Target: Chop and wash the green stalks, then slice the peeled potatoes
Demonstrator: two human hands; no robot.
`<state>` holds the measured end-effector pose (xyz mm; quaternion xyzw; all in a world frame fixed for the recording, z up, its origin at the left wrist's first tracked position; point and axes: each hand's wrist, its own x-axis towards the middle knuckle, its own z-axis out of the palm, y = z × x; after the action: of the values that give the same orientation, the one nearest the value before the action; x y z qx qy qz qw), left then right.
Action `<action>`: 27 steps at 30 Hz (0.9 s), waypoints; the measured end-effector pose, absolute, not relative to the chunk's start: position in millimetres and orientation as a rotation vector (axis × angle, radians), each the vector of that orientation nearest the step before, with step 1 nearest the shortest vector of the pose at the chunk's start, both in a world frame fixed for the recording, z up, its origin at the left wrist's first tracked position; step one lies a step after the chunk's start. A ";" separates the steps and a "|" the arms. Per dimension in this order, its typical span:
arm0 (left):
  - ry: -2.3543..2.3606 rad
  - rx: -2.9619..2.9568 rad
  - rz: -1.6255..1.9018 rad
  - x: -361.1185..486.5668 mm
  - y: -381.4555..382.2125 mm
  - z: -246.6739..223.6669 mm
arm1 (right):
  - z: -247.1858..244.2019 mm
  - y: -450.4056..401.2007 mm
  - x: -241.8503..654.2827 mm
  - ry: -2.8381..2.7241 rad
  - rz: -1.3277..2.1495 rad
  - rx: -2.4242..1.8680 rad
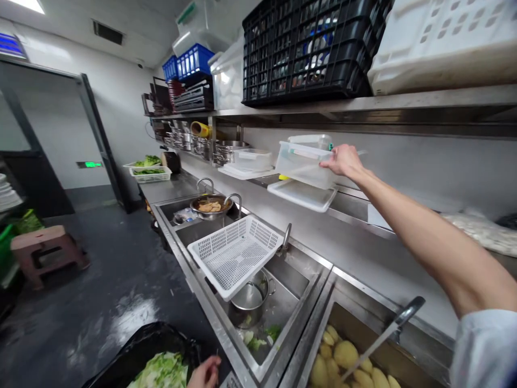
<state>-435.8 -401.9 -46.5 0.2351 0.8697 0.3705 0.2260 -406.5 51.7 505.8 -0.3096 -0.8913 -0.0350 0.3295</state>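
My right hand (342,160) reaches up to the lower wall shelf and grips the rim of a see-through plastic container (302,163), thumb on the near side. The container is held above a whitish plastic lid (305,194) on the shelf. Low in the view, my left hand (205,373) is partly cut off by the bottom edge, its fingers curled together. Whether anything is between them cannot be made out. It is beside a black-bagged bin (137,345) holding chopped leafy greens (161,371).
A white perforated basket (238,256) rests across the sink, above a metal pot (248,302). Potatoes (345,354) lie in the right basin beneath a running faucet (407,312). Overhead stand a black crate (311,51) and a white crate (444,43). A stool (44,242) is at left.
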 end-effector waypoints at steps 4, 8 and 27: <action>2.222 0.965 1.276 -496.9 -324.1 -10.4 | 527.0 45.3 -383.2 -2.294 -0.208 -0.827; 2.066 1.254 1.493 -535.9 -271.5 82.0 | 533.7 41.7 -347.3 -2.257 -0.426 -0.769; 1.068 2.570 1.302 -474.3 -185.8 446.3 | 381.2 -205.0 -128.9 -2.141 -0.617 -0.557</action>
<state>-474.3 -185.8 446.3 0.8359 0.3475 0.4235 0.0347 -128.9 -205.0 381.2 -0.2212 -0.8503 -0.2452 0.4098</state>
